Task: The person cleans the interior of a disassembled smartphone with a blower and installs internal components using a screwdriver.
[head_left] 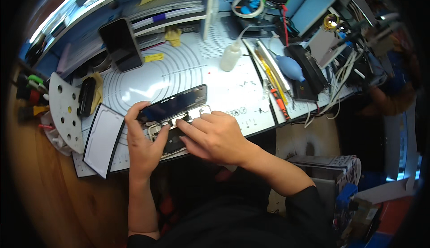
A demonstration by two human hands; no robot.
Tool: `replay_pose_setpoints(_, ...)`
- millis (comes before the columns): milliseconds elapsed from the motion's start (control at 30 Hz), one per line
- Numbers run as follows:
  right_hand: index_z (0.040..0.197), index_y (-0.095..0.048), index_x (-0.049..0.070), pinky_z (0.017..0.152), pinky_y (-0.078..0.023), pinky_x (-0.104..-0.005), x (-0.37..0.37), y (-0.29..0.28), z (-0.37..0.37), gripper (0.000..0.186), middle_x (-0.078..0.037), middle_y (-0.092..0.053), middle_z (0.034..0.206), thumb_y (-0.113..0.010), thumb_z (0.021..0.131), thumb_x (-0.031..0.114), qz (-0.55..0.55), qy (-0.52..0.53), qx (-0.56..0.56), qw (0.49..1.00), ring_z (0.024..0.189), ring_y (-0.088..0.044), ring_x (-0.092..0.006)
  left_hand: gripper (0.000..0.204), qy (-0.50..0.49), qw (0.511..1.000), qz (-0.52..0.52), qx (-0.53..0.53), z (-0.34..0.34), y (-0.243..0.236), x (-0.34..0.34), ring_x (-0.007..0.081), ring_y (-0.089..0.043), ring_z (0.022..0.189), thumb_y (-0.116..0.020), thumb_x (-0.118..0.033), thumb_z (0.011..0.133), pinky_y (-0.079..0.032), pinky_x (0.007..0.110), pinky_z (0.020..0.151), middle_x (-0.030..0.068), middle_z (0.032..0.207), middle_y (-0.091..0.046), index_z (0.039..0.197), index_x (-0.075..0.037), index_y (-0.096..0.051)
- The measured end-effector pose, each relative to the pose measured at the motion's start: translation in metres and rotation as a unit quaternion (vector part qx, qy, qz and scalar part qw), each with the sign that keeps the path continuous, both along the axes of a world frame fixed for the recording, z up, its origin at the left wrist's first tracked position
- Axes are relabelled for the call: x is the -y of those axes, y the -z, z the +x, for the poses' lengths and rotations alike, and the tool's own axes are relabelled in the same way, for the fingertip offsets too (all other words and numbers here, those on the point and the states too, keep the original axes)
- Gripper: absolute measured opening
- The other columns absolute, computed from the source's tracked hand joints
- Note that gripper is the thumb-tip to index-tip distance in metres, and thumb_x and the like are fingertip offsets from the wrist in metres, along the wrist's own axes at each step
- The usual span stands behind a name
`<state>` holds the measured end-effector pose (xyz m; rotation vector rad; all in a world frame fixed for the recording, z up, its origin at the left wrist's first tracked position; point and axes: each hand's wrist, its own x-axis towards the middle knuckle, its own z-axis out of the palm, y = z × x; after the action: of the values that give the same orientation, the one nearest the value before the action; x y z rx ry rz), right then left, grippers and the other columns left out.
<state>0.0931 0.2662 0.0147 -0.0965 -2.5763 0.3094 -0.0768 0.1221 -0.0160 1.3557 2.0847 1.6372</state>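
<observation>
An opened phone is between my hands at the near edge of the white work mat. Its dark display panel (pixel 172 105) stands tilted up along the far side of the phone housing (pixel 174 144), whose inner parts show. My left hand (pixel 145 145) grips the left end, fingers behind the display and thumb over the housing. From the right, my right hand (pixel 219 136) reaches over the housing with bent fingers, its index fingertip touching the inside near my left thumb. Whether a small part is pinched there is hidden.
A white tray-like panel (pixel 104 140) lies left, near a perforated holder (pixel 65 109). Another phone (pixel 121 44) leans by the shelf. Toward the right are a squeeze bottle (pixel 231 56), a red screwdriver (pixel 278 100), a blue air blower (pixel 290 67) and loose cables (pixel 342 73).
</observation>
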Motion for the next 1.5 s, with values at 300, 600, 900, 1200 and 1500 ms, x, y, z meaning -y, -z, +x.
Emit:
replay_pose_setpoints(300, 0.101, -0.074, 0.002, 0.067, -0.052, -0.0352, -0.057, -0.019, 0.110, 0.011, -0.010, -0.069, 0.084, -0.074, 0.092, 0.008, -0.196, 0.405, -0.136, 0.883, 0.070, -0.066, -0.0240, 0.068, 0.007, 0.999, 0.003, 0.049, 0.004, -0.007, 0.001, 0.0197, -0.058, 0.114, -0.073, 0.009, 0.084, -0.047, 0.033, 0.101, 0.0119, 0.130, -0.054, 0.143, -0.005, -0.041)
replay_pose_setpoints(600, 0.092, -0.074, 0.002, 0.072, -0.053, -0.0377, -0.049, 0.005, 0.144, 0.025, -0.008, -0.068, 0.089, -0.087, 0.081, 0.021, -0.127, 0.462, -0.095, 0.872, 0.079, -0.067, -0.0256, 0.069, 0.003, 0.999, 0.000, 0.044, 0.001, -0.007, 0.002, 0.0197, -0.057, 0.115, -0.074, 0.009, 0.084, -0.045, 0.033, 0.102, 0.0124, 0.126, -0.056, 0.143, -0.005, -0.041)
replay_pose_setpoints(900, 0.092, -0.072, 0.004, 0.080, -0.052, -0.0391, -0.051, 0.032, 0.142, 0.022, -0.008, -0.067, 0.094, -0.087, 0.081, 0.017, -0.097, 0.466, -0.153, 0.866, 0.088, -0.066, -0.0283, 0.070, 0.026, 0.998, 0.006, 0.056, 0.001, -0.008, 0.002, 0.0197, -0.054, 0.119, -0.072, 0.009, 0.086, -0.043, 0.034, 0.106, 0.0122, 0.127, -0.054, 0.145, -0.006, -0.038)
replay_pose_setpoints(1200, 0.093, -0.073, 0.003, 0.080, -0.051, -0.0393, -0.050, 0.035, 0.141, 0.021, -0.009, -0.066, 0.095, -0.086, 0.082, 0.016, -0.104, 0.465, -0.165, 0.863, 0.089, -0.065, -0.0288, 0.069, 0.031, 0.997, 0.011, 0.070, 0.002, -0.008, 0.003, 0.0193, -0.055, 0.118, -0.072, 0.010, 0.086, -0.044, 0.034, 0.105, 0.0118, 0.125, -0.055, 0.144, -0.006, -0.038)
replay_pose_setpoints(1500, 0.092, -0.073, 0.003, 0.079, -0.051, -0.0395, -0.049, 0.036, 0.139, 0.020, -0.009, -0.066, 0.095, -0.086, 0.082, 0.014, -0.105, 0.470, -0.174, 0.859, 0.089, -0.064, -0.0285, 0.070, 0.027, 0.998, 0.009, 0.059, 0.001, -0.008, 0.003, 0.0194, -0.056, 0.118, -0.072, 0.010, 0.085, -0.044, 0.034, 0.106, 0.0120, 0.126, -0.056, 0.145, -0.006, -0.038)
